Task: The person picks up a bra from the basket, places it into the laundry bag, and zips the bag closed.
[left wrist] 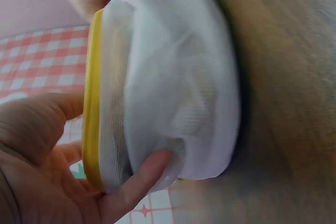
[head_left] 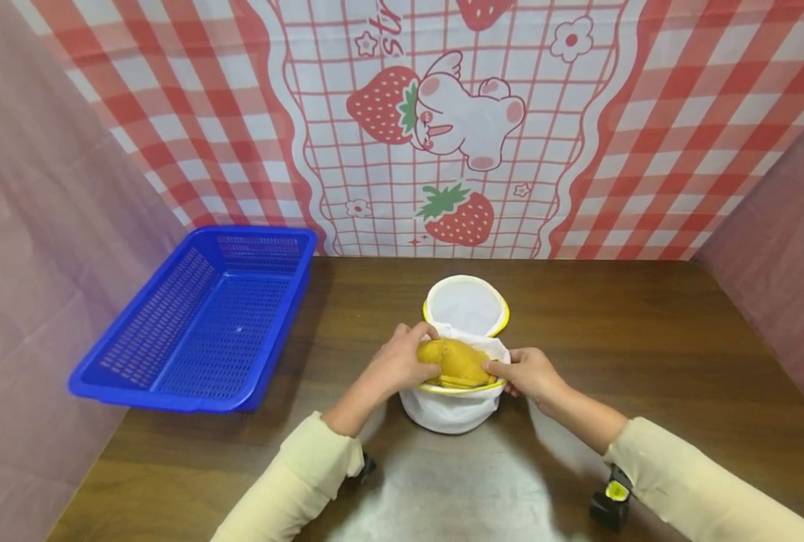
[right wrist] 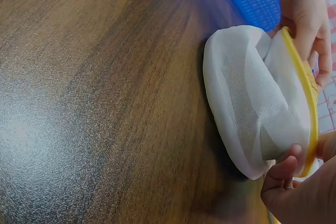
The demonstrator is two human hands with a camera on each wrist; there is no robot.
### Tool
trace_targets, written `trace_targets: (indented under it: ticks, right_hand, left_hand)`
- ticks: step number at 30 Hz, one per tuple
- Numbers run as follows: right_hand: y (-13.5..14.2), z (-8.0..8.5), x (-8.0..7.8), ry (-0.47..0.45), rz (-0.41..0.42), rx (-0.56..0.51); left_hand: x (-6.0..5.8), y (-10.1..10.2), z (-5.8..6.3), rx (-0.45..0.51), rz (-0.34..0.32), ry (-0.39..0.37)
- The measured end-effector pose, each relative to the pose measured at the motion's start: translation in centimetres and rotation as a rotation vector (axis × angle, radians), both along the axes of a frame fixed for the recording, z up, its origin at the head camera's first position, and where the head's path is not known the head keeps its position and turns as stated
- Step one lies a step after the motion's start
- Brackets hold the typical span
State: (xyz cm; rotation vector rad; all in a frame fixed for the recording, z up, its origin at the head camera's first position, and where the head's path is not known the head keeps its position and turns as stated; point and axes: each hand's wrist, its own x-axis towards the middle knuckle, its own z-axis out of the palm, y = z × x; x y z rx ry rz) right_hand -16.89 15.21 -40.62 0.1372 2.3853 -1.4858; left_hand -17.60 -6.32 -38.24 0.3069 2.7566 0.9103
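Observation:
A round white mesh laundry bag (head_left: 446, 415) with yellow trim stands on the table, its lid (head_left: 466, 305) folded back. Bunched mustard-yellow cloth (head_left: 458, 361) fills the mouth of the bag. From the left, my left hand (head_left: 402, 363) holds this cloth, thumb and forefinger spread over it. One left finger (left wrist: 149, 169) lies against the outside of the mesh in the left wrist view. My right hand (head_left: 536, 375) pinches the bag's right rim, thumb on top beside the cloth. The bag's yellow edge (right wrist: 310, 108) runs between its thumb and fingers in the right wrist view.
A blue plastic basket (head_left: 266, 361) with slotted walls stands at the left of the brown wooden table (head_left: 646, 331). Behind the table hangs a red-and-white checked cloth (head_left: 212, 113) with strawberries. Pinkish curtains (head_left: 50, 226) flank both sides.

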Motion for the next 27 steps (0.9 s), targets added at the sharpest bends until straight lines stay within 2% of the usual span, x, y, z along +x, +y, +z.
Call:
trace_targets:
  ticks: [3, 7, 13, 17, 22, 24, 27]
  right_hand:
    - [0.0, 0.0, 0.0, 0.002, -0.015, 0.012]
    - [-0.1, 0.1, 0.1, 0.007, -0.015, 0.025]
    - [-0.3, 0.1, 0.0, -0.003, 0.007, 0.035]
    - [-0.7, 0.1, 0.1, -0.019, 0.028, 0.080]
    - [-1.1, 0.2, 0.1, -0.018, 0.026, 0.130]
    - [-1.2, 0.3, 0.1, -0.013, 0.024, 0.132]
    - [-1.2, 0.3, 0.1, -0.011, 0.020, 0.137]
  left_hand:
    - [-0.3, -0.4, 0.4, 0.068, -0.037, -0.034]
    - [-0.5, -0.7, 0.6, 0.118, -0.031, -0.033]
    - [-0.3, -0.2, 0.3, 0.078, 0.031, 0.023]
    - [-0.1, 0.3, 0.1, 0.057, 0.051, 0.053]
    - [0.1, -0.2, 0.4, 0.075, 0.047, 0.027]
    - [0.1, -0.9, 0.6, 0.092, 0.073, 0.013]
    - [0.1, -2.2, 0.9, 0.113, 0.153, -0.029]
